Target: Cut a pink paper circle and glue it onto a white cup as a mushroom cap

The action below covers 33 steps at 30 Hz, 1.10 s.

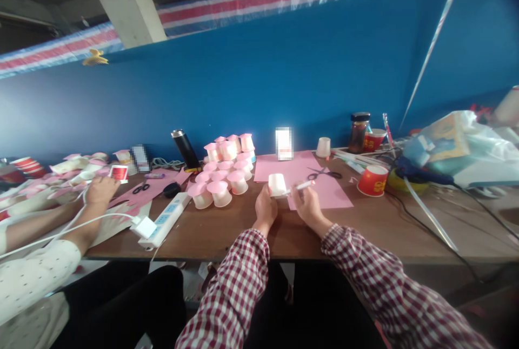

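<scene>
My left hand [266,207] is wrapped round a white paper cup [277,184], held just above the table's front part. In my right hand [308,204] is a marker [304,185] with a white barrel and a reddish end; its tip points at the cup's right side. Whether the tip touches the cup I cannot tell. Beneath and behind my hands lies pink paper [338,195], and black scissors [324,173] rest on it, just beyond my right hand.
Left stand several cups with pink tops [219,192], a black flask [185,150] and a power strip [165,220]. Right are a red cup [372,181], a white cup [323,146], a dark jar [359,132] and cables. A co-worker's hand [103,189] is far left.
</scene>
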Each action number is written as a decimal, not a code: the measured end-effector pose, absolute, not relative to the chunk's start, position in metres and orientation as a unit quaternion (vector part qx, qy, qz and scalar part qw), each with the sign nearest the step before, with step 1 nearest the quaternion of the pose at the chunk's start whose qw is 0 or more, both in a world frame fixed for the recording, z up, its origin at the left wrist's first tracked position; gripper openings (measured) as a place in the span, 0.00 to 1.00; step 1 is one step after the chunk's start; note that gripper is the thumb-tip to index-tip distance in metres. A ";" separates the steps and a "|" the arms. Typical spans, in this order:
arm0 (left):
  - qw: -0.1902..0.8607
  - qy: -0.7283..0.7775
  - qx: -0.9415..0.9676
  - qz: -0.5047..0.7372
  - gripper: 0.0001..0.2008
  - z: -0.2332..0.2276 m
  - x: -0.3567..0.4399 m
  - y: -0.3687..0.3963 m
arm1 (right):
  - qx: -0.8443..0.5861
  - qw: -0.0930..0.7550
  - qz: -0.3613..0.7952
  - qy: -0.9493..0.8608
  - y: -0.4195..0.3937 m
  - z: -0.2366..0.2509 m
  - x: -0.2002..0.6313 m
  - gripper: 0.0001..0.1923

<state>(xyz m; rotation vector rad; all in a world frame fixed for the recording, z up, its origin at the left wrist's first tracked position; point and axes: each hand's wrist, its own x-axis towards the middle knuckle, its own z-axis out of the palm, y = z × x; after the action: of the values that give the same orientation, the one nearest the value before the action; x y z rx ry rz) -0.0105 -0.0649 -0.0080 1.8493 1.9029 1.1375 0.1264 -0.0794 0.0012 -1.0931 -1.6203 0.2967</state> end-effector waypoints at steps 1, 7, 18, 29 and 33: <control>0.127 0.651 0.637 0.393 0.15 -0.008 -0.010 -0.065 | -0.463 0.550 0.123 -0.684 -0.079 0.001 0.127 0.12; 0.124 0.642 0.641 0.401 0.14 -0.007 -0.010 -0.066 | -0.467 0.550 0.106 -0.684 -0.078 0.001 0.128 0.12; 0.115 0.632 0.652 0.403 0.17 -0.010 -0.011 -0.064 | -0.475 0.556 0.084 -0.677 -0.076 -0.001 0.128 0.12; 0.122 0.624 0.649 0.418 0.15 -0.010 -0.011 -0.064 | -0.473 0.550 0.094 -0.681 -0.076 -0.001 0.128 0.12; 0.126 0.622 0.648 0.421 0.17 -0.010 -0.012 -0.065 | -0.473 0.548 0.100 -0.683 -0.076 -0.001 0.128 0.13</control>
<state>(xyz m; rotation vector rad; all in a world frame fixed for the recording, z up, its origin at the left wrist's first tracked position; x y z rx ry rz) -0.0116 -0.0648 -0.0101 1.8873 1.8105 1.2251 0.1277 -0.0759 -0.0010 -1.1202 -1.6171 0.2362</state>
